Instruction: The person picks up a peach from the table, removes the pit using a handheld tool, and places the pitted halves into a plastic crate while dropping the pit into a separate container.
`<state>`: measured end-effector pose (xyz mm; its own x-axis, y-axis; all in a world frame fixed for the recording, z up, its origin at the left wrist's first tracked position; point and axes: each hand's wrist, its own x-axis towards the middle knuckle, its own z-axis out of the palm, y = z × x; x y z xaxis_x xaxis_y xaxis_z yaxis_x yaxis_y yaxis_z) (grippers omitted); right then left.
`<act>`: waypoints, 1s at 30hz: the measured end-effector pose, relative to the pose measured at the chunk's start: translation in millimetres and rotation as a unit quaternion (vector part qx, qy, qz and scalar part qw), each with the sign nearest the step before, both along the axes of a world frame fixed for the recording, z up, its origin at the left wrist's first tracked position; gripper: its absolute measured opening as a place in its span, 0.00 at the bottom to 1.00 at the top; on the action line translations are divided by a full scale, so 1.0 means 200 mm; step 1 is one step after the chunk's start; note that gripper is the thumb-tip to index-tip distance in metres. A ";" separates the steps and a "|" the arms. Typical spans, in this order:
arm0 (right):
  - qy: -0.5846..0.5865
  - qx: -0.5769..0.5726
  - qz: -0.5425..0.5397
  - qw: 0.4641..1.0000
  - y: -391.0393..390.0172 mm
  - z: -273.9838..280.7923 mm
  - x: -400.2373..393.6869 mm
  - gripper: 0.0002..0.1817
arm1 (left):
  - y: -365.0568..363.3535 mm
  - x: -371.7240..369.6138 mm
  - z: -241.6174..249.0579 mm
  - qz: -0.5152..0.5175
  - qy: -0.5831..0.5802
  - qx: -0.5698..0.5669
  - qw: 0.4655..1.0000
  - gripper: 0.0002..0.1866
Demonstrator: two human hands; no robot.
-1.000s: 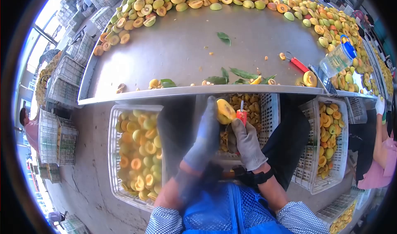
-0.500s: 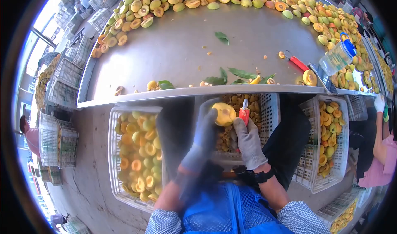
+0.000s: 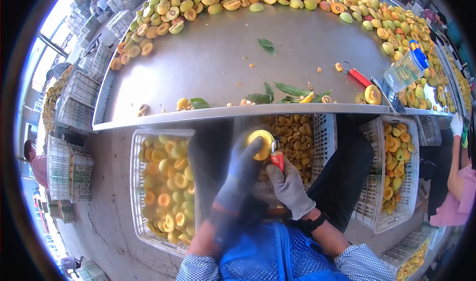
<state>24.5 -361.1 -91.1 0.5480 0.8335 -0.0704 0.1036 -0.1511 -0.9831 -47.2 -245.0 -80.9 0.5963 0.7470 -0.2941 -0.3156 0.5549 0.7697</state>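
Note:
Gloved and partly blurred, my left hand holds a yellow fruit half with the thumb across its face. My gloved right hand is closed on a red-handled tool. The tool's metal loop is at the right edge of the fruit half; whether it touches the flesh is unclear. Below both hands, between the knees, is a crate with small brown and yellow pieces. To the left stands a white crate of fruit halves.
The metal table bears fruit halves, leaves, a second red-handled tool and a blue-lidded container. A white crate of fruit stands at the right. A co-worker's gloved hand shows at the far right.
The tool in my right hand has moved left and down, and its loop has come to the fruit half's edge. The fruit half has shifted slightly left, with my left thumb now over it.

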 end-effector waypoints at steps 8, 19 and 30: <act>0.191 0.007 0.031 0.981 -0.03 0.04 0.01 0.13 | 0.01 -0.02 -0.11 0.011 0.036 0.079 0.996 0.10; 0.279 -0.047 0.051 0.958 -0.01 0.06 -0.03 0.16 | -0.03 0.03 -0.02 0.013 0.036 0.082 0.996 0.08; -0.067 0.000 -0.004 0.998 0.02 -0.14 -0.06 0.17 | -0.04 0.06 -0.09 0.051 0.127 0.082 0.987 0.14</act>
<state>12.1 -356.8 -119.5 0.5594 0.8289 0.0047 0.2331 -0.1518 -0.9605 -35.6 -253.2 -99.1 0.4382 0.8491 -0.2949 -0.1495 0.3923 0.9076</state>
